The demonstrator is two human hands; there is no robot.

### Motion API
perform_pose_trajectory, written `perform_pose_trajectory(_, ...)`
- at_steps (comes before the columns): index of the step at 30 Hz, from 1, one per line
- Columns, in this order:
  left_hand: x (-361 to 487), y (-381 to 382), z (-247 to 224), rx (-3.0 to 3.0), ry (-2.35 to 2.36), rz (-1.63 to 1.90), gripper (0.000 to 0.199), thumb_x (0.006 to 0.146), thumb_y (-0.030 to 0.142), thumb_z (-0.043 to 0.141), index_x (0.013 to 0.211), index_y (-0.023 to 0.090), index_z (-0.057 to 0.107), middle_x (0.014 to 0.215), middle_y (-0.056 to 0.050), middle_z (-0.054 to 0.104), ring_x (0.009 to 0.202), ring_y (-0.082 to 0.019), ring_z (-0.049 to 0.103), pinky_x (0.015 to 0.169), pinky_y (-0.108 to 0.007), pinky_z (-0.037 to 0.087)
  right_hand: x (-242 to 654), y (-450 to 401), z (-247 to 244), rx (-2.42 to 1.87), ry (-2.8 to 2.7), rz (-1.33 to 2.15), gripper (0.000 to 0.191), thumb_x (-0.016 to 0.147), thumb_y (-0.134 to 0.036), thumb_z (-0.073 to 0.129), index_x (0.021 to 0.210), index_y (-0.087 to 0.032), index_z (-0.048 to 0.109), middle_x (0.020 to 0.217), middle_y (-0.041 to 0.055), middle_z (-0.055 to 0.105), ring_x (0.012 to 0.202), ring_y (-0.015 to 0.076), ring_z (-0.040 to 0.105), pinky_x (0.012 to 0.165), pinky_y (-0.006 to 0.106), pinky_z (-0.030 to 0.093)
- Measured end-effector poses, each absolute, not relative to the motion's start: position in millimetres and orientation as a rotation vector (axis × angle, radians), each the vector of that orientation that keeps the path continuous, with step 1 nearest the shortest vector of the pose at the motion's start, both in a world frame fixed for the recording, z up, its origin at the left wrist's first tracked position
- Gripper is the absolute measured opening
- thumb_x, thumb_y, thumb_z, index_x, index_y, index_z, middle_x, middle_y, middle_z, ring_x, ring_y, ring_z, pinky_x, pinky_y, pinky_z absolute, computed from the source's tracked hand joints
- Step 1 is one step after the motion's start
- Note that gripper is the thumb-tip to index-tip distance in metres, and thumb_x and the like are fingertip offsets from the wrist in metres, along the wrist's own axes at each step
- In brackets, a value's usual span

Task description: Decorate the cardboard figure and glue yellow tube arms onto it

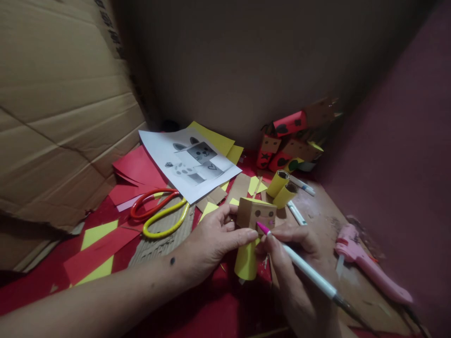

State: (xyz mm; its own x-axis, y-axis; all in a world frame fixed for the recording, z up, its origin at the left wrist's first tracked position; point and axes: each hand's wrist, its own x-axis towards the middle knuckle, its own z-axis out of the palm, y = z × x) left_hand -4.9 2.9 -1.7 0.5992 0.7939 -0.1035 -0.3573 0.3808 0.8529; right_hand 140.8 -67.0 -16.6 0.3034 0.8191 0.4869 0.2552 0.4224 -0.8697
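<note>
The fingers (252,234) of the left hand (218,237) are holding a small figure (245,263) steady, the thumb pressing along the lower edge of its boxy cardboard head and the others curling behind. The right hand (296,258) is gripping a white marker (310,272) between narrowed fingers. From where I'm standing, its pink tip is meeting the figure's face or hovering right by it; I can't tell which. Two dark round eyes are showing above, and a yellow tube is forming the body.

Taking the figure as the middle of the clock, a pair of scissors (165,234) is lying at nine, with one red handle and one yellow. At ten, a printed sheet (169,164) is showing an animal design and overlapping red paper (136,164). Two yellow tubes (275,188) are standing close together at one o'clock, white pens (303,185) lying beside them. Farther out that way, several red-bodied figures (291,123) are sitting in a jumbled pile. A pink glue gun (373,272) is resting toward four.
</note>
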Motion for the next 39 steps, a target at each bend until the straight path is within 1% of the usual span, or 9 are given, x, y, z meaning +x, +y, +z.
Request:
perform_pose_trajectory(4,-4.9,2.2,-1.6,0.906,0.58,0.782,0.036,0.076,0.019,0.083,0.105,0.018,0.062,0.107,-0.006,0.078,0.104,-0.022,0.073,0.092,-0.031,0.056,139.2,-67.8,-16.4,-1.118,-1.25,0.503,0.008,0.094,-0.021,0.065,0.089,-0.026,0.062,0.076,-0.0048,0.067,0.057,0.0076,0.063,0.058,0.017,0.057)
perform_pose_trajectory(8,-4.6,1.7,-0.7,0.894,0.562,0.784,0.034,0.076,0.02,0.083,0.103,0.018,0.062,0.109,-0.008,0.078,0.107,-0.024,0.072,0.095,-0.034,0.055,138.8,-68.9,-12.2,-1.103,-1.254,0.525,0.009,0.093,-0.019,0.066,0.087,-0.025,0.062,0.077,-0.0046,0.067,0.06,0.008,0.066,0.058,0.016,0.056)
perform_pose_trajectory(12,-4.5,2.1,-0.4,0.896,0.561,0.775,0.033,0.077,0.021,0.082,0.102,0.019,0.061,0.109,-0.008,0.077,0.109,-0.025,0.071,0.096,-0.037,0.055,138.1,-67.9,-8.0,-1.083,-1.252,0.537,0.01,0.092,-0.018,0.067,0.085,-0.024,0.062,0.075,-0.0044,0.067,0.059,0.0084,0.066,0.056,0.016,0.056)
perform_pose_trajectory(15,-4.5,2.2,-0.6,0.897,0.558,0.776,0.032,0.077,0.021,0.082,0.102,0.018,0.061,0.11,-0.009,0.077,0.11,-0.026,0.071,0.096,-0.038,0.055,137.5,-66.5,-6.9,-1.073,-1.27,0.545,0.009,0.093,-0.018,0.066,0.087,-0.025,0.063,0.074,-0.0046,0.069,0.061,0.0085,0.068,0.059,0.016,0.056)
perform_pose_trajectory(19,-4.5,1.4,-0.7,0.892,0.555,0.776,0.031,0.078,0.019,0.081,0.102,0.018,0.06,0.11,-0.009,0.077,0.107,-0.025,0.072,0.096,-0.038,0.055,138.4,-67.8,-8.5,-1.088,-1.271,0.552,0.008,0.093,-0.02,0.066,0.089,-0.026,0.064,0.076,-0.0044,0.069,0.063,0.0086,0.068,0.061,0.016,0.057)
perform_pose_trajectory(25,-4.2,1.2,0.1,0.891,0.564,0.773,0.032,0.078,0.017,0.081,0.102,0.018,0.06,0.107,-0.006,0.078,0.107,-0.021,0.072,0.094,-0.031,0.055,140.1,-68.6,-11.7,-1.12,-1.239,0.525,0.004,0.092,-0.024,0.068,0.089,-0.025,0.065,0.075,-0.0021,0.07,0.062,0.0111,0.068,0.059,0.019,0.058)
perform_pose_trajectory(29,-4.4,2.4,0.7,0.902,0.578,0.771,0.032,0.077,0.018,0.081,0.102,0.018,0.06,0.109,-0.008,0.077,0.104,-0.023,0.073,0.094,-0.035,0.055,138.8,-67.5,-11.7,-1.105,-1.223,0.545,0.007,0.093,-0.021,0.067,0.089,-0.025,0.063,0.074,-0.0041,0.07,0.057,0.0093,0.068,0.057,0.018,0.058)
perform_pose_trajectory(32,-4.8,2.6,0.4,0.906,0.588,0.762,0.033,0.077,0.019,0.081,0.102,0.019,0.06,0.109,-0.008,0.077,0.102,-0.024,0.073,0.093,-0.036,0.055,138.1,-67.8,-12.4,-1.106,-1.218,0.534,0.007,0.094,-0.021,0.066,0.09,-0.027,0.062,0.076,-0.0045,0.07,0.058,0.009,0.067,0.057,0.018,0.058)
perform_pose_trajectory(39,-5.1,2.0,-0.2,0.884,0.601,0.766,0.035,0.074,0.021,0.084,0.101,0.018,0.062,0.112,-0.009,0.076,0.109,-0.026,0.071,0.098,-0.039,0.053,140.4,-69.6,-10.8,-1.12,-1.304,0.508,0.008,0.094,-0.02,0.064,0.089,-0.025,0.061,0.077,-0.0041,0.068,0.055,0.0082,0.065,0.052,0.016,0.056)
